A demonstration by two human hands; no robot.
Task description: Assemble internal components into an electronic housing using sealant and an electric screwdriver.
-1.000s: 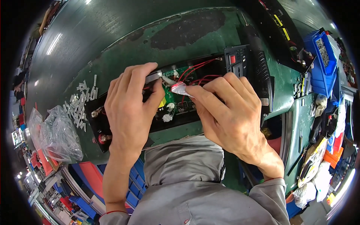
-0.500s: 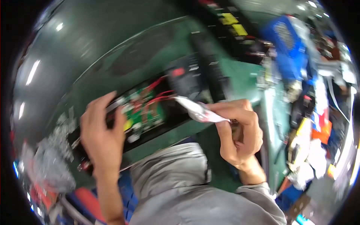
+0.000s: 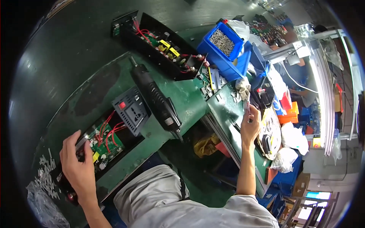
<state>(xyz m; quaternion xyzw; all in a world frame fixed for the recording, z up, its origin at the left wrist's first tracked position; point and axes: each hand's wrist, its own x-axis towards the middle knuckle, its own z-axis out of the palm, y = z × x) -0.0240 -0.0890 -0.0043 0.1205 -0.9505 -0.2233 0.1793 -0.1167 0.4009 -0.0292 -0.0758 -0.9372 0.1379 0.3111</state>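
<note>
My left hand [image 3: 78, 167] is at the left end of an open black inverter case [image 3: 131, 143], its thumb and fingers astride a grey metal strip at the edge. Inside lies a green circuit board [image 3: 110, 144] with red wires running to a grey socket panel [image 3: 132, 111] with a red switch. My right hand [image 3: 251, 127] is stretched out over the side bench, closed on a slim whitish tube [image 3: 247, 105]. The tube's tip is close to a stained whitish lump [image 3: 243, 87]. A black electric screwdriver [image 3: 156, 98] lies beside the socket panel.
A second open black case [image 3: 159, 47] with yellow parts stands farther off. Right of it are blue bins [image 3: 224, 43], one full of small screws. Metal strips [image 3: 45, 174] and a clear plastic bag [image 3: 45, 205] lie at the left. A gap separates the two benches.
My right hand has moved from above the case to the right-hand bench, carrying the whitish tube. My left hand stays at the case. The view has swung to the right.
</note>
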